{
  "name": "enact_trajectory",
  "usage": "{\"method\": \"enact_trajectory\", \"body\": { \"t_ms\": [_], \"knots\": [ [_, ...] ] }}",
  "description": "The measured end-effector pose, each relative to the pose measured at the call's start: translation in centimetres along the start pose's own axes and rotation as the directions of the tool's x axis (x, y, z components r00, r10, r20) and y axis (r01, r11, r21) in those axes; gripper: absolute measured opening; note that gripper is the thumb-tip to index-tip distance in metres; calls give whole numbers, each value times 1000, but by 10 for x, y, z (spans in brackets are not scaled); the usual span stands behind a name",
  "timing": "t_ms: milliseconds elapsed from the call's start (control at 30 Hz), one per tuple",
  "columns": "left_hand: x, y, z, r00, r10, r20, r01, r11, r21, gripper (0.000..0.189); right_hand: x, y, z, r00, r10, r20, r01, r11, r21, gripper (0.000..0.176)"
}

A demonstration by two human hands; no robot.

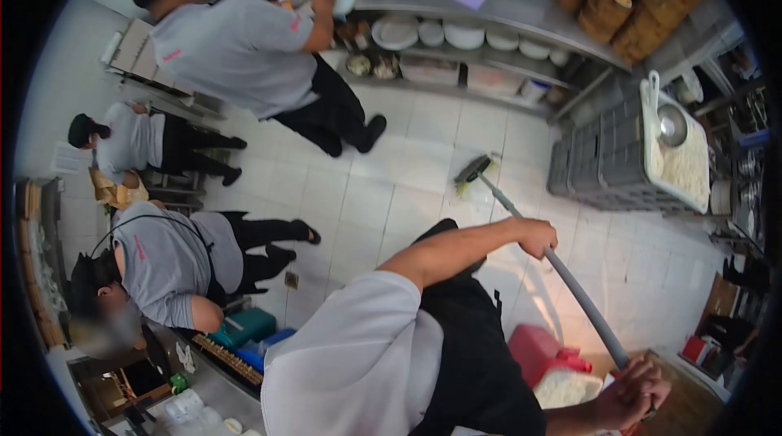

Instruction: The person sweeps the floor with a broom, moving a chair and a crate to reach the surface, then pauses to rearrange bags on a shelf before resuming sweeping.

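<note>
My left hand (533,234) grips the grey handle of a broom (570,285) about halfway down, with the arm stretched across my white shirt and black apron. Near the bottom right, my right hand (639,391) is closed around the handle's upper end. The broom's dark bristle head (472,170) rests on the white tiled floor (407,192), some way ahead of me.
Three people in grey shirts work at the left, one at a steel counter (505,4) with plates and bowls on the shelf beneath. Bamboo steamers (619,0) are stacked at the top right. Grey crates (603,163) carry a white tray of rice. A red container (538,350) sits by my legs.
</note>
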State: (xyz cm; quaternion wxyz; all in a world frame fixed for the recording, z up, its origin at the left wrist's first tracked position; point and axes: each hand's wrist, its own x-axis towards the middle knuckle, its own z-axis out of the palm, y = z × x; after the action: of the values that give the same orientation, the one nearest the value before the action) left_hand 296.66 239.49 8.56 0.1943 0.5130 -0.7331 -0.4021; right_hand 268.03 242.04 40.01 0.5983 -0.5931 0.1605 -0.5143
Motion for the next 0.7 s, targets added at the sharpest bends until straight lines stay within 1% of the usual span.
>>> {"method": "enact_trajectory", "body": {
  "t_ms": [33,67,133,167,200,233,267,300,333,367,433,467,533,567,600,633,667,700],
  "knots": [
    [0,-6,-12,990,9,-139,-17,998,-60,24,9,3,-4,998,11,-58,-7,997,72,17],
    [0,-14,-14,963,15,-269,-54,989,-136,25,19,15,-7,998,4,-66,1,997,82,17],
    [-3,-51,-25,925,-115,-361,68,988,-140,20,42,46,-9,939,49,-340,-60,998,-23,8],
    [-13,-64,-40,922,-129,-365,126,991,-34,15,48,66,10,880,76,-468,-105,994,-36,9],
    [-25,-80,-49,875,-152,-460,166,986,-12,11,45,91,5,902,121,-414,-119,992,32,12],
    [-40,-96,-66,891,-231,-391,263,964,28,13,41,115,22,875,151,-459,-144,988,49,15],
    [-56,-114,-81,895,-317,-315,357,931,77,15,34,138,38,872,185,-452,-191,981,32,17],
    [-69,-135,-96,903,-379,-200,405,908,109,20,30,156,61,835,224,-502,-238,970,37,18],
    [-83,-166,-101,913,-387,-131,404,902,154,23,26,172,78,829,280,-484,-306,952,27,21],
    [-100,-187,-106,901,-419,-113,433,886,167,22,24,190,94,803,342,-488,-366,929,51,25],
    [-137,-228,-135,868,-493,-55,492,842,220,20,25,226,125,754,449,-479,-466,880,91,27],
    [-154,-246,-142,844,-536,-12,524,819,235,20,25,245,141,749,479,-458,-484,867,117,27],
    [-196,-286,-164,792,-609,-44,605,771,200,18,35,289,177,739,548,-391,-544,828,133,24],
    [-219,-316,-168,768,-631,-114,640,743,195,17,44,309,200,788,549,-279,-549,831,86,21],
    [-243,-345,-173,739,-648,-185,674,713,193,16,52,329,223,808,552,-206,-561,828,20,22],
    [-266,-359,-186,702,-667,-251,712,663,229,15,70,345,252,844,531,-75,-534,820,-205,25],
    [-285,-372,-199,671,-673,-312,741,617,264,13,90,353,276,788,614,56,-584,772,-251,22],
    [-303,-388,-205,603,-732,-318,797,530,290,13,107,366,300,796,580,172,-550,813,-194,19]
  ]
}}
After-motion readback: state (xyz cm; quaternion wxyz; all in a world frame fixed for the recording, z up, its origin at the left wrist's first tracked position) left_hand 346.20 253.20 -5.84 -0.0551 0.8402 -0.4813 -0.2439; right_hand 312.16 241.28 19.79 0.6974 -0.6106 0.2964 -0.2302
